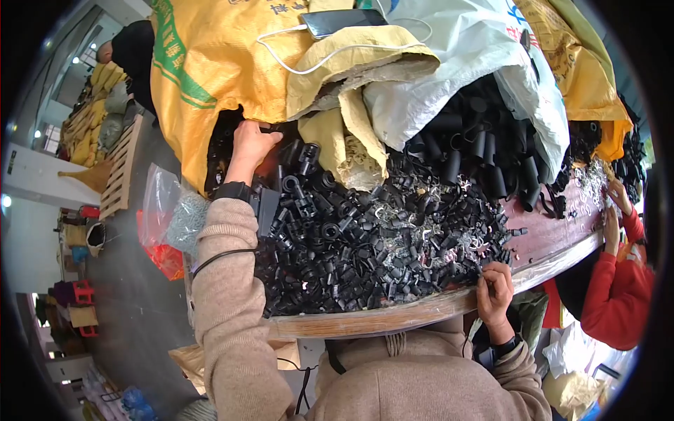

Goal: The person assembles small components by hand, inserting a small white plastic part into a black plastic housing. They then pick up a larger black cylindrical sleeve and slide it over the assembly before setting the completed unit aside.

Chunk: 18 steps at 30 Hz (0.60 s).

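My left hand [253, 147] reaches to the mouth of a yellow woven sack [232, 63] at the far left of the table. The thumb shows, but the sack's edge and shadow hide most of the fingers, so any grip cannot be told. Below and to the right spreads a heap of small black plastic parts [351, 259], with larger ring-ended pieces near my left wrist. Over the table's front edge, beside the heap's right end, my right hand [496, 289] is closed with curled fingers. What it holds, if anything, is too small to make out.
A white sack [449, 63] spills black tubes [484, 140] at the back. On the sacks lies a phone [344, 22] with a white cable. A wooden rim [379, 323] borders the table. At right, a person in red sleeves [609, 295] handles parts. A clear bag [186, 217] hangs left.
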Each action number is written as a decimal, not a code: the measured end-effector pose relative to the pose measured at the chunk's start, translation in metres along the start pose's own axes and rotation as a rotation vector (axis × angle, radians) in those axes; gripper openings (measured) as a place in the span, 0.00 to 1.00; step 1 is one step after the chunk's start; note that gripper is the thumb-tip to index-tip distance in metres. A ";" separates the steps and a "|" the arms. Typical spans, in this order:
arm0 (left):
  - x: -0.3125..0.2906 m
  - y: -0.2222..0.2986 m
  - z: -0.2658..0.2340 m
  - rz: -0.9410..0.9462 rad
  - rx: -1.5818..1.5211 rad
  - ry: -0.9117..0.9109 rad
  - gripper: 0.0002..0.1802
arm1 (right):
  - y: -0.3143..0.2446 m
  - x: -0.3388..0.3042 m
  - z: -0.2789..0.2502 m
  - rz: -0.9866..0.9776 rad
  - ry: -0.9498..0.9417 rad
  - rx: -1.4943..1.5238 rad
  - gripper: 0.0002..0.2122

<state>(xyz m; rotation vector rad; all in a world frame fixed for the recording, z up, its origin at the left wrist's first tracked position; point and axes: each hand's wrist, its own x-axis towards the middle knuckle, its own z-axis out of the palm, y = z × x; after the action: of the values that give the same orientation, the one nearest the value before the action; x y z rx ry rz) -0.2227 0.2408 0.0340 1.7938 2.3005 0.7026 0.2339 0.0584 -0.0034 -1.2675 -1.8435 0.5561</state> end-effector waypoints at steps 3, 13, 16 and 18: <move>-0.003 0.005 -0.004 -0.020 0.007 -0.013 0.15 | -0.002 -0.001 -0.001 0.022 0.012 0.002 0.05; -0.083 0.067 -0.043 -0.225 -1.086 -0.193 0.10 | 0.004 -0.004 0.001 -0.057 0.088 0.090 0.05; -0.144 0.106 -0.021 -0.193 -1.376 -0.362 0.08 | 0.009 -0.005 0.001 -0.094 0.154 0.080 0.05; -0.189 0.130 -0.005 -0.250 -1.475 -0.510 0.07 | 0.008 -0.006 0.000 -0.095 0.153 0.101 0.05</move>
<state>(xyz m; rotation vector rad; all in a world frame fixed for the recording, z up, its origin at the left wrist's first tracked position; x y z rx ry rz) -0.0582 0.0845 0.0635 0.7743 0.9875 1.1983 0.2389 0.0561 -0.0113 -1.1181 -1.7165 0.4809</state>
